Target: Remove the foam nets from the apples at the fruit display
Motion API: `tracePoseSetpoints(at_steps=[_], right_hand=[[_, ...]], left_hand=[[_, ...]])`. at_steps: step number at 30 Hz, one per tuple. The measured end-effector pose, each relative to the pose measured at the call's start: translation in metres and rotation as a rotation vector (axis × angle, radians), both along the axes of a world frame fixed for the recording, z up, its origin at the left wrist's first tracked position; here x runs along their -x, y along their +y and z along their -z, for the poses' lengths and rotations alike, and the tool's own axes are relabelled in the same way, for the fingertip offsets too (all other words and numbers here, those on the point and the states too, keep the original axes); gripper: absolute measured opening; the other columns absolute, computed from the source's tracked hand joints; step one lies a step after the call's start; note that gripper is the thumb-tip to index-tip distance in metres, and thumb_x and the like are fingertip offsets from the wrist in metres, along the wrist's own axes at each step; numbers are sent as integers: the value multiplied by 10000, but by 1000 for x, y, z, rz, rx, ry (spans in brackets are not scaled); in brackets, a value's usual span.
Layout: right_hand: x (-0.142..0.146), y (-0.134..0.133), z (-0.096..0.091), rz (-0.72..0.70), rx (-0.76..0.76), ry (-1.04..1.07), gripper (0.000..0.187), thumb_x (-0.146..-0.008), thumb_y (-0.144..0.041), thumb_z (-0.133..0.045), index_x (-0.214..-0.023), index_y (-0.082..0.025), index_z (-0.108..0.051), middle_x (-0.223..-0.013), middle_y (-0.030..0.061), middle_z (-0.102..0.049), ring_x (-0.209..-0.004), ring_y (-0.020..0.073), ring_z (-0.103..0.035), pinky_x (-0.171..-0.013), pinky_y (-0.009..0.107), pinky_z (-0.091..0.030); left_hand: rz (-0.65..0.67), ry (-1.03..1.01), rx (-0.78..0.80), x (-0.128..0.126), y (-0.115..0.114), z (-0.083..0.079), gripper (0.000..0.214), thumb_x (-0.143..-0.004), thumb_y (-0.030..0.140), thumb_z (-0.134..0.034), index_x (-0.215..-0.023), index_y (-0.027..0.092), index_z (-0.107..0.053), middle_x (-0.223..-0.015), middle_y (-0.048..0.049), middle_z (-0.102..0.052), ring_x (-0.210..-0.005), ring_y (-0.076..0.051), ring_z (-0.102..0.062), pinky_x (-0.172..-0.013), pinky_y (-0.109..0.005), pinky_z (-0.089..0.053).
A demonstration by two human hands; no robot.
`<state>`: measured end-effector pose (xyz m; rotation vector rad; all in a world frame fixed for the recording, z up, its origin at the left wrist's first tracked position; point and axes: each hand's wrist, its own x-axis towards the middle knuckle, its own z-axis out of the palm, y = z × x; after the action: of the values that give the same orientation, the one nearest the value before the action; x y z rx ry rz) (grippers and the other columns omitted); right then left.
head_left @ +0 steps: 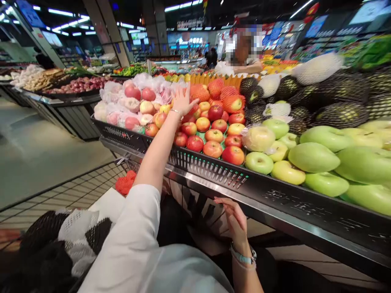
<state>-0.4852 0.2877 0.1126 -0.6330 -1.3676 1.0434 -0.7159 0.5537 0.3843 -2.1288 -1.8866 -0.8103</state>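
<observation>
My left hand (182,101) reaches out over the fruit display with its fingers spread, and holds nothing that I can see. Below and around it lie loose red-yellow apples (214,135); apples in red foam nets (234,103) sit just to its right. On its left are apples in clear plastic bags (132,90). Whether the palm touches fruit is hidden. My right hand (234,217), with a watch at the wrist, hovers low in front of the display's metal edge, fingers loosely stretched and nothing visible in them.
A black crate wall (210,169) fronts the apples. Green apples (259,162) and black-netted fruit (342,95) fill the right. At lower left stands a wire shopping cart (70,179) holding net-wrapped goods and a red net (125,183). Another person (244,53) stands behind the display.
</observation>
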Motion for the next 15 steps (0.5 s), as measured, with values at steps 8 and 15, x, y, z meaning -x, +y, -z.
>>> tracePoseSetpoints(at_steps=[8,15], right_hand=[[-12,-46,95,-90,432,-201,261,-841,-503,-507,-1043,-524,-669,-1042,23,-720,-1052,408,-649,-965,613,-493],[6,-54,123,-146,524,-261,251,-841,-511,-547,-1049,-483,-685,-1040,22,-717,-988,364,-685,-921,536,-552]], left_hand=[[20,41,-233,129,-177,76,537,-874,408,-459,-1386,256,-401,-1457,-84,-394,-1416,-317,-216,-1165,-528,-125],[-366,93,468,218,-216,226,308,-892,189,-394,-1151,126,-549,-1118,-139,-616,-1079,-239,-537,-984,-400,-409]])
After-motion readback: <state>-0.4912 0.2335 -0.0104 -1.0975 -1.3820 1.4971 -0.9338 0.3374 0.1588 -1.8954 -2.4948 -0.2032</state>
